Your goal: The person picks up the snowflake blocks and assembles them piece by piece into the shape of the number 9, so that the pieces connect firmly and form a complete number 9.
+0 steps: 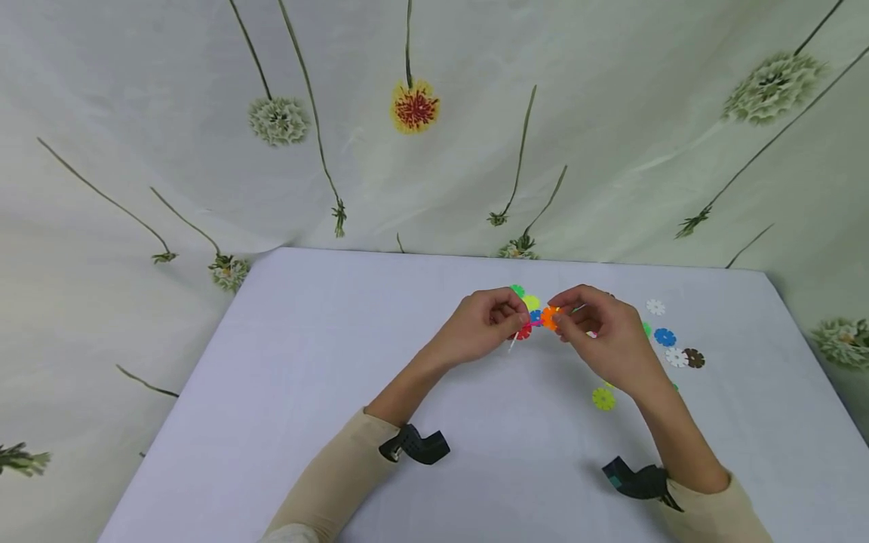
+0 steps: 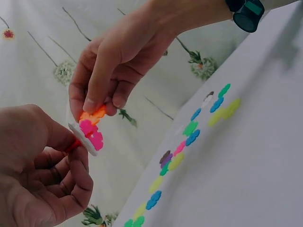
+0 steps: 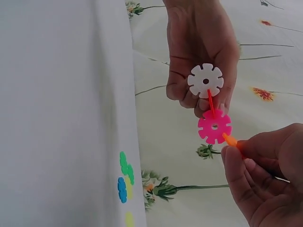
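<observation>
Both hands meet over the table's far part, holding notched plastic snowflake discs. My left hand [image 1: 483, 326] grips a joined piece: a white disc [image 3: 196, 83], a red disc [image 3: 211, 104] seen edge-on and a pink disc [image 3: 207, 127]. Between thumb and fingers, my right hand [image 1: 604, 339] pinches an orange disc [image 1: 550, 317] by its edge. In the right wrist view the orange disc meets the pink one at its rim. Whether their slots are fully engaged cannot be told. The left fingers partly hide the red disc in the left wrist view.
Loose discs lie on the white table [image 1: 305, 362], among them a blue one [image 1: 664, 337], a brown one [image 1: 694, 357] and a yellow one [image 1: 604, 399]. A green disc [image 1: 517, 289] lies behind the hands. Flower-print cloth [image 1: 611, 151] hangs beyond the table's far edge.
</observation>
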The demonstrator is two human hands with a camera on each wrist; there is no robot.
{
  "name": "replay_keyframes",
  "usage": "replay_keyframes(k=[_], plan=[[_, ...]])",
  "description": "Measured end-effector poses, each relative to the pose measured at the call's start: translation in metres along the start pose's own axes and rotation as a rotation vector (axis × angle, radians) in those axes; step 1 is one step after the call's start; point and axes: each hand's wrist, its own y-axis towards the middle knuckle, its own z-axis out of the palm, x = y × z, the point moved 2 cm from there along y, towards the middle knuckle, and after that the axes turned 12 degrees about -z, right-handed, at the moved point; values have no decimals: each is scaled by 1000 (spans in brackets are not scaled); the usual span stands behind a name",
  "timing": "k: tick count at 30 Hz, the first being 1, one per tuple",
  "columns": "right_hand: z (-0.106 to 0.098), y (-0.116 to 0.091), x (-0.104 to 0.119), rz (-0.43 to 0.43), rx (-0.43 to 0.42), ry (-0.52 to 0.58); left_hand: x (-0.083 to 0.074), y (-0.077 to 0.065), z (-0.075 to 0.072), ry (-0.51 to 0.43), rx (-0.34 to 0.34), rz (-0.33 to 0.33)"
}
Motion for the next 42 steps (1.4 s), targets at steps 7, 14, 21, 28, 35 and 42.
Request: replay_keyframes(k=[7, 14, 21, 28, 35, 42], plan=[[2, -1, 0, -51, -28, -70, -1, -1, 7, 95, -44, 8], [-1, 1, 1, -22, -55, -20, 1, 0, 4, 18, -36, 15], [4, 0, 4, -77, -167, -46, 0, -1, 3, -8, -41, 3], [7, 0, 2, -106, -185, -65, 0, 0, 3, -38, -3, 23], [4, -2, 2, -102, -139, -52, 1, 1, 5, -124, 80, 75], [6, -1, 2, -113, -157, -79, 0, 0, 8, -119, 60, 162]])
